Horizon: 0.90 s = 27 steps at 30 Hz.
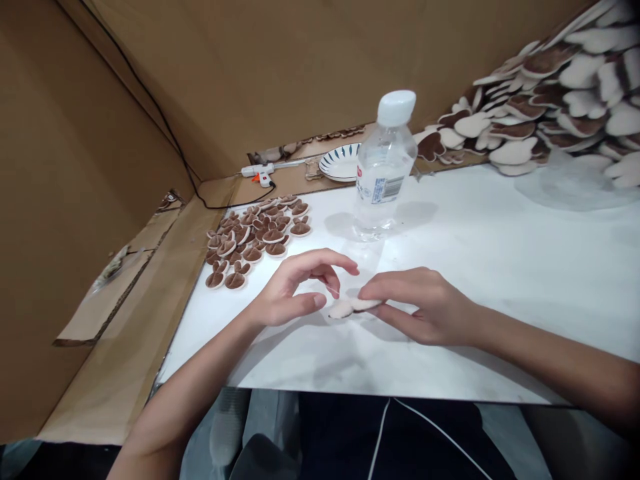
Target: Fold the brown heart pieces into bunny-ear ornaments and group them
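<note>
Brown cardboard wall point(75, 167) at left, black cable running down it. White hot glue gun point(260, 173) near back corner. Cluster of small brown-and-white plush ear-shaped pieces point(255, 233) on white tabletop point(500, 267). Left hand point(295, 290) open, fingers curled loose, thumb tip just beside small pale plush piece point(350, 307), holding nothing. Clear plastic water bottle with white cap point(383, 167) upright behind hands; white plate with blue rim marks point(340, 163) behind it. Right hand point(425, 303) pinches pale piece's right end, piece resting on tabletop between hands. Big heap of brown-and-white plush pieces point(560, 93) far right.
</note>
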### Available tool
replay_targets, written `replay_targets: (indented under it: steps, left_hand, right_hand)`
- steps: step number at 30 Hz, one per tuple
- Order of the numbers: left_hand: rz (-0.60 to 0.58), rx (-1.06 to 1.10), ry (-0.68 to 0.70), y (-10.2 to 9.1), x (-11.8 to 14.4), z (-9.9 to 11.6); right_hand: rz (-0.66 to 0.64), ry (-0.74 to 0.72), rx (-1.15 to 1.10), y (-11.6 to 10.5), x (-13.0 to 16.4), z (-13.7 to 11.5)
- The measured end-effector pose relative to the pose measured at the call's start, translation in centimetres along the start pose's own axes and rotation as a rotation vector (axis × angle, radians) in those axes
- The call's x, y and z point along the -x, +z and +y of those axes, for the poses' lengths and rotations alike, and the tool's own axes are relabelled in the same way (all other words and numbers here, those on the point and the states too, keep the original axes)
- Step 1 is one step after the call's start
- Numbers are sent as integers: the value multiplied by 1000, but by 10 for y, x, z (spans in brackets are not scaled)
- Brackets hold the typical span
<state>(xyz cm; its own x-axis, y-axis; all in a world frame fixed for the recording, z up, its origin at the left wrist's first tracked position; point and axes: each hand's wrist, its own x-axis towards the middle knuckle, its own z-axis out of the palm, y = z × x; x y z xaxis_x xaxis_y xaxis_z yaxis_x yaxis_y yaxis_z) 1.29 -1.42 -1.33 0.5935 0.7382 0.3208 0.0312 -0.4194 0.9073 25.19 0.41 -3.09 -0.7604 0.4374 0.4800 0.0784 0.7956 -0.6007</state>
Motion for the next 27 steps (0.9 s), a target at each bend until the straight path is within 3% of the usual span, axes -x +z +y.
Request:
replay_targets:
  steps: [12, 21, 27]
  left_hand:
    - [48, -319, 104, -12, -2, 8]
    - [35, -331, 90, -10, -4, 4]
    - [71, -363, 154, -4, -5, -1]
  right_hand:
    - [36, 28, -71, -1, -3, -4]
    - [57, 161, -172, -2, -5, -10]
    - [124, 375, -528, 2, -6, -15]
